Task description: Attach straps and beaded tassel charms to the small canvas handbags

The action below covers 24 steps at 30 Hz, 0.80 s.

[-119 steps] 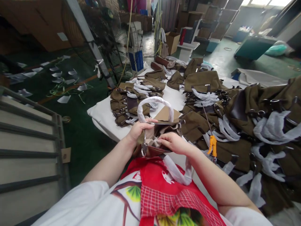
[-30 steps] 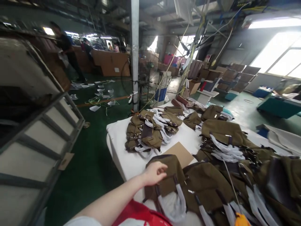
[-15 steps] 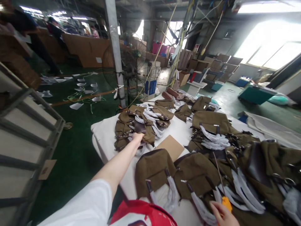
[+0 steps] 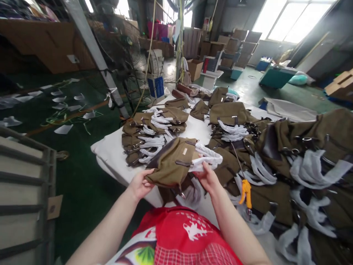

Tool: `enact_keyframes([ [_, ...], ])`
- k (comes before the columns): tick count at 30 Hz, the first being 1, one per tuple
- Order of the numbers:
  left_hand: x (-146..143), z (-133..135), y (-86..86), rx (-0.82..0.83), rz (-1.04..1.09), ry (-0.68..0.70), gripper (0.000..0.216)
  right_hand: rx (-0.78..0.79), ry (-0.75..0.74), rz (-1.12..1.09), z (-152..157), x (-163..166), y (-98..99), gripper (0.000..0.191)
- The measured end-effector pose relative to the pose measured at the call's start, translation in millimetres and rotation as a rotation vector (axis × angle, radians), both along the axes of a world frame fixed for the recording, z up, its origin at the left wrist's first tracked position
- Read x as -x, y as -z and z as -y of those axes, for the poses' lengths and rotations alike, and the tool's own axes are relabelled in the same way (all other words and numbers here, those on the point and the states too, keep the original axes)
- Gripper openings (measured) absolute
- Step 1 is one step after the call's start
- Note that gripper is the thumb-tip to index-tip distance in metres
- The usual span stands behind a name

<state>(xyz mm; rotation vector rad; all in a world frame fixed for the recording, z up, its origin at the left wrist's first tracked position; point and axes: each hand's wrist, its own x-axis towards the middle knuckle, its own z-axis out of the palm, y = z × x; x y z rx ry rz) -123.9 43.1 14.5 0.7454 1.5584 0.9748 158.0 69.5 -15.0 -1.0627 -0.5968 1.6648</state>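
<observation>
An olive-brown handbag [image 4: 172, 162] with white-wrapped handles is held up in front of me, above the table's near edge. My left hand [image 4: 141, 184] pinches its lower left corner. On the other side my right hand [image 4: 206, 176] grips it near the base of the wrapped handles, fingers partly hidden. Behind it, a pile of similar handbags [image 4: 138, 129] lies on the white-covered table [image 4: 107, 151]. To my right an orange air blow gun [image 4: 245, 193] with a long thin nozzle lies on more bags, apart from my hands.
More bags [image 4: 303, 147] are heaped along the right side of the table. A metal post [image 4: 96, 55] and a large fan [image 4: 129, 55] stand beyond the left corner. A slatted metal frame [image 4: 24, 191] is at the far left, and scattered papers [image 4: 63, 129] lie on the floor.
My left hand has drawn a handbag from the pile toward me. My right hand has let go of the orange blow gun and now holds the bag too. The view has turned right.
</observation>
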Motion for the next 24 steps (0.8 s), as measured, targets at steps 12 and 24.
enact_keyframes([
  [12,-24.4,9.0,3.5,-0.371,-0.572,0.293,0.044,-0.069,-0.231,0.126,8.3,51.1,-14.1,0.048],
  [24,-19.0,-20.3,-66.8,-0.77,-0.956,0.44,0.067,-0.603,-1.256,0.879,13.9,-0.8,-161.2,0.031],
])
